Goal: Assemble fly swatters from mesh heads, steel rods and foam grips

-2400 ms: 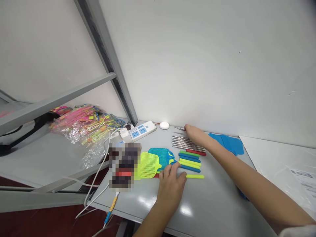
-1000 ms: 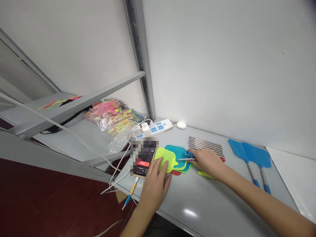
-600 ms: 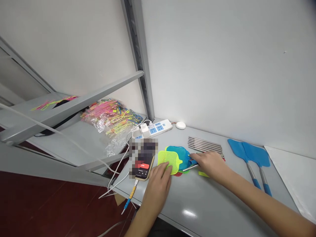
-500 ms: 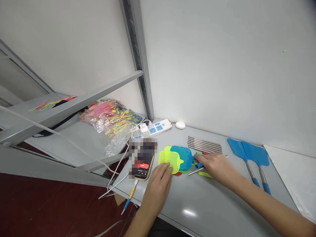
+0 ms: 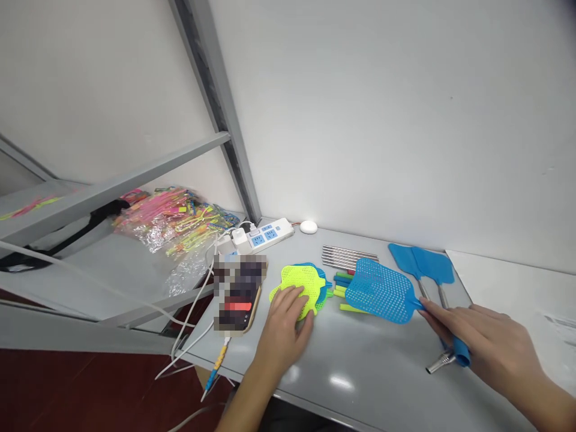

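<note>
My right hand (image 5: 488,339) grips the metal rod of a blue fly swatter (image 5: 380,290), its mesh head lifted over the coloured handle sleeves (image 5: 344,284). The rod's end (image 5: 437,362) sticks out below my fingers. My left hand (image 5: 285,315) presses flat on a stack of mesh swatter heads (image 5: 302,282), yellow on top with blue and green beneath. A row of bare metal rods (image 5: 344,257) lies behind the sleeves. Two finished blue swatters (image 5: 422,262) lie to the right.
A phone (image 5: 236,293) on a cable lies left of the stack. A white power strip (image 5: 264,234) and a small white puck (image 5: 308,227) sit by the wall. Bags of colourful items (image 5: 168,218) lie on the left table. White sheets (image 5: 517,288) cover the right side.
My right hand has pulled a blue mesh head with its metal rod off the stack and carried it right, lifting it over the sleeves. My left hand stays on the stack.
</note>
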Motion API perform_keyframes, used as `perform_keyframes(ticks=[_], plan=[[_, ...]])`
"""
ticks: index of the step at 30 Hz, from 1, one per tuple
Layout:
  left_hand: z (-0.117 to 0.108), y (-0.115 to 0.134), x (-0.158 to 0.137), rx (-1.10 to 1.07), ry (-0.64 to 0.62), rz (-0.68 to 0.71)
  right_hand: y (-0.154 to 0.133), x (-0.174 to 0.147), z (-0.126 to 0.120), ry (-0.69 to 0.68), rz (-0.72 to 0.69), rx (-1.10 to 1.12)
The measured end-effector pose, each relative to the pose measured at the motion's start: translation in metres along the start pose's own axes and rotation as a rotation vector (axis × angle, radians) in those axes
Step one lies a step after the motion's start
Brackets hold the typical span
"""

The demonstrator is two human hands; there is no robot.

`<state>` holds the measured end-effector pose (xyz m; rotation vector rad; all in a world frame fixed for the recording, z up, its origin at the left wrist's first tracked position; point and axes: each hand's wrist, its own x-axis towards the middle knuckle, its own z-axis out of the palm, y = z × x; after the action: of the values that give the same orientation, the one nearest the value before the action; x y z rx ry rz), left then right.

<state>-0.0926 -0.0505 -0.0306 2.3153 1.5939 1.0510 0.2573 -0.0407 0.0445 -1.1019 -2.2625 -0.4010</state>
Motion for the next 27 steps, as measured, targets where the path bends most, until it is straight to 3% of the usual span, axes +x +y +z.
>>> perform_keyframes(ticks=[5,9,12,14,18,20,23,25,27], plan=[[-0.005,0.016,0.0,-0.17,0.039,0.006,-0.019,-0.024,-0.008,0.01,-0.016,-0.103],[-0.003,0.064,-0.012,-0.571,-0.03,-0.072,-0.046,-0.032,-0.01,0.061,0.032,-0.054],[0.008,0.107,-0.026,-0.941,-0.168,-0.281,-0.068,-0.036,-0.006,0.085,-0.006,0.038],[0.02,0.128,-0.032,-1.135,-0.185,-0.463,-0.081,-0.04,-0.001,0.048,-0.045,0.079],[0.037,0.142,-0.028,-1.336,-0.016,-0.82,-0.098,-0.047,0.004,-0.046,-0.073,0.138],[0.038,0.139,-0.022,-1.383,0.081,-0.905,-0.102,-0.048,0.001,-0.045,0.026,0.213],[0.034,0.13,-0.014,-1.277,0.129,-0.862,-0.104,-0.047,-0.006,-0.102,0.388,0.458],[0.031,0.124,-0.012,-1.177,0.058,-0.8,-0.102,-0.045,-0.011,-0.172,0.634,0.633],[0.029,0.118,-0.012,-1.156,-0.073,-0.763,-0.099,-0.041,-0.014,-0.191,0.781,0.76]])
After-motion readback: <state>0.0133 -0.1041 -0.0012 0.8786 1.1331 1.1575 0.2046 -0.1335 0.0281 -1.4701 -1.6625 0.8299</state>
